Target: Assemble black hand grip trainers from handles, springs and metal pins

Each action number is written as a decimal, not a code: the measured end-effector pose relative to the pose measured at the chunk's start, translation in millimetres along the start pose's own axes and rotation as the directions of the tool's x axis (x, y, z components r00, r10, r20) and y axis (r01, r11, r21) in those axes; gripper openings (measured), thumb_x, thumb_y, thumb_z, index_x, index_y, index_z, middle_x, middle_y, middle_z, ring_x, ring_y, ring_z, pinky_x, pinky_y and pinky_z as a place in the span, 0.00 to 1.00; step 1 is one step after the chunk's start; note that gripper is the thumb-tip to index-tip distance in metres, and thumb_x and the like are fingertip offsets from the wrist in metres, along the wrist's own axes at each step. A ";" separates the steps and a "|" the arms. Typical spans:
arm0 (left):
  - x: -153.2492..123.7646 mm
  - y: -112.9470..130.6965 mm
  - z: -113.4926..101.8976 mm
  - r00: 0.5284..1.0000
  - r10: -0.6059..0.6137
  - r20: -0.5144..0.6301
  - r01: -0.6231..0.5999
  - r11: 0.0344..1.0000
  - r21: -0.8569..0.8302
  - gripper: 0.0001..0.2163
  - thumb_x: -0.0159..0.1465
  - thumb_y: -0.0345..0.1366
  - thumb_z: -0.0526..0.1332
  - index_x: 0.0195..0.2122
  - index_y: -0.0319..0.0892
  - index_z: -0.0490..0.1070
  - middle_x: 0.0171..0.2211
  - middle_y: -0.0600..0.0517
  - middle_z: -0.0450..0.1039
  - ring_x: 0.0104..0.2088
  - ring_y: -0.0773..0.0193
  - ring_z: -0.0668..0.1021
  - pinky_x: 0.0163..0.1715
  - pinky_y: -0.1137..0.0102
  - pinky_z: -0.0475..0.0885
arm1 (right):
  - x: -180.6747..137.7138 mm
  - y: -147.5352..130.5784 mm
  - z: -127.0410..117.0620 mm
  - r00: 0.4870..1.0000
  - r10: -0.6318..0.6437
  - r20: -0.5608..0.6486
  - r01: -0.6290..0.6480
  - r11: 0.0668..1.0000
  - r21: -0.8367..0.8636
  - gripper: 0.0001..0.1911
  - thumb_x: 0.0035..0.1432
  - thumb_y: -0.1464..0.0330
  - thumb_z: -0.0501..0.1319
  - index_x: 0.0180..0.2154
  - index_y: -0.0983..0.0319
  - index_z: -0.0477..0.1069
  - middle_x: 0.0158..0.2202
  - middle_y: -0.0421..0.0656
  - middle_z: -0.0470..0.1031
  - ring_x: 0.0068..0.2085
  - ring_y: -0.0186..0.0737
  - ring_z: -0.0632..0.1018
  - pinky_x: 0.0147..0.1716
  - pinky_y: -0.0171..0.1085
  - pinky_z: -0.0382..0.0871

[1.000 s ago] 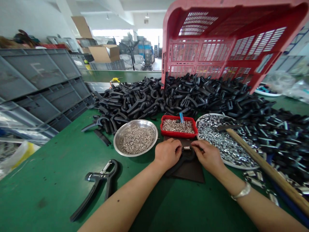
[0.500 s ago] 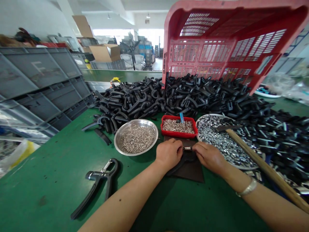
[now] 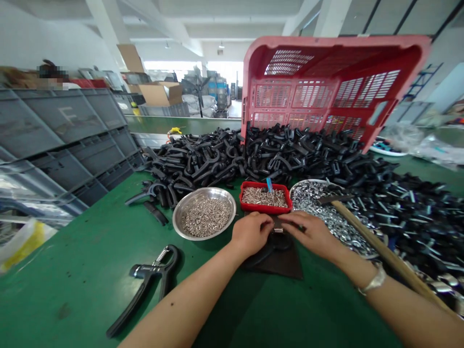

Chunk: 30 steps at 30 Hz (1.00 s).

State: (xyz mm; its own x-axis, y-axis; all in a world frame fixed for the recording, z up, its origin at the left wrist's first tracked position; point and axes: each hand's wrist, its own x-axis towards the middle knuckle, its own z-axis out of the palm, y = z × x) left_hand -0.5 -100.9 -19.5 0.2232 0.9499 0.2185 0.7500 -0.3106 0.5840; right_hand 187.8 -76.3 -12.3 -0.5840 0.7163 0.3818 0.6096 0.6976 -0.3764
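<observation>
A black hand grip exerciser point(image 3: 266, 251) with a small coil spring point(image 3: 278, 230) at its top lies on a dark brown pad point(image 3: 290, 263). My left hand point(image 3: 251, 234) is closed at the spring's left end, its fingertips pinching the exerciser there. My right hand point(image 3: 313, 234) is by the spring's right end, fingers stretched out and thumb apart, with nothing visible held. To the left lies another hand grip exerciser point(image 3: 154, 275) with its spring fitted. Just beyond my hands are a red tray point(image 3: 266, 210) of metal pins and a steel bowl point(image 3: 177, 227) of small metal parts.
A heap of black handles point(image 3: 213, 154) spreads across the back, before a tipped red crate point(image 3: 250, 87). A hammer point(image 3: 369, 237) rests across a dish of shiny metal pieces point(image 3: 308, 193) at right. Grey bins point(image 3: 65, 125) stand stacked at left.
My right hand's fingers have straightened and come apart from the spring's end. My left hand stays at the exerciser. The view has tilted slightly upward.
</observation>
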 end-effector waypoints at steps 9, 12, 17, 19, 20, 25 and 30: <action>-1.0 9.8 -4.7 0.955 -0.143 0.259 0.288 0.650 -0.703 0.09 0.53 0.38 0.59 0.28 0.36 0.69 0.24 0.54 0.68 0.24 0.71 0.67 0.28 0.75 0.62 | -1.0 -29.5 13.0 0.962 0.198 -0.190 -0.114 0.918 0.379 0.07 0.55 0.66 0.57 0.29 0.61 0.70 0.27 0.39 0.72 0.31 0.33 0.72 0.32 0.33 0.66; -1.6 4.3 -2.7 0.955 -0.159 0.251 0.292 0.651 -0.701 0.10 0.53 0.40 0.60 0.29 0.36 0.70 0.26 0.53 0.71 0.26 0.70 0.69 0.29 0.74 0.64 | -4.8 -30.4 14.3 0.960 0.165 -0.226 -0.111 0.966 0.233 0.08 0.58 0.68 0.53 0.29 0.62 0.68 0.27 0.40 0.69 0.30 0.33 0.70 0.31 0.33 0.65; -6.0 -8.2 -4.9 0.976 -0.216 -0.011 0.196 0.906 -0.374 0.10 0.56 0.42 0.57 0.30 0.40 0.72 0.27 0.53 0.73 0.28 0.66 0.72 0.31 0.72 0.65 | -16.4 -27.8 30.5 0.987 0.105 -0.122 -0.122 0.983 -0.137 0.10 0.59 0.68 0.51 0.32 0.63 0.69 0.30 0.45 0.70 0.34 0.38 0.70 0.35 0.37 0.64; -9.6 -8.6 -7.3 0.981 -0.190 -0.039 0.177 0.958 -0.225 0.09 0.57 0.41 0.56 0.31 0.43 0.73 0.29 0.54 0.74 0.30 0.66 0.73 0.32 0.72 0.65 | -19.0 -25.5 37.1 0.991 0.117 -0.069 -0.130 0.966 -0.223 0.11 0.59 0.68 0.50 0.33 0.63 0.70 0.31 0.46 0.71 0.35 0.39 0.71 0.36 0.37 0.63; -11.2 -8.1 -8.3 0.983 -0.180 -0.039 0.170 0.969 -0.179 0.08 0.58 0.39 0.57 0.31 0.44 0.73 0.30 0.54 0.75 0.31 0.65 0.74 0.33 0.72 0.65 | -19.4 -24.0 39.1 0.991 0.128 -0.045 -0.135 0.962 -0.237 0.12 0.59 0.68 0.50 0.34 0.63 0.70 0.31 0.46 0.71 0.36 0.39 0.71 0.36 0.37 0.63; -15.2 -8.4 -8.2 0.986 -0.151 -0.067 0.137 0.975 -0.175 0.07 0.58 0.34 0.56 0.34 0.44 0.73 0.33 0.55 0.75 0.35 0.66 0.74 0.37 0.73 0.66 | -15.3 -19.6 39.4 0.986 0.169 0.017 -0.163 0.969 -0.183 0.10 0.58 0.68 0.51 0.33 0.63 0.70 0.31 0.45 0.71 0.35 0.39 0.71 0.37 0.36 0.63; -16.1 -10.9 -2.7 0.987 -0.136 -0.087 0.125 0.985 -0.120 0.07 0.58 0.33 0.56 0.36 0.44 0.72 0.35 0.53 0.74 0.36 0.65 0.74 0.39 0.72 0.67 | -10.8 -25.8 39.3 0.980 0.201 -0.011 -0.196 0.942 -0.273 0.11 0.58 0.68 0.50 0.33 0.63 0.70 0.31 0.45 0.71 0.34 0.39 0.71 0.35 0.35 0.62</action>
State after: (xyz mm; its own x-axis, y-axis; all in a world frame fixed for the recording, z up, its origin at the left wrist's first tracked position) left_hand -14.0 -112.9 -27.3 0.0638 0.9769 0.2042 0.6918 -0.1908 0.6965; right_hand 157.4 -101.5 -39.9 -0.4438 0.8416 0.3078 0.8348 0.5131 -0.1993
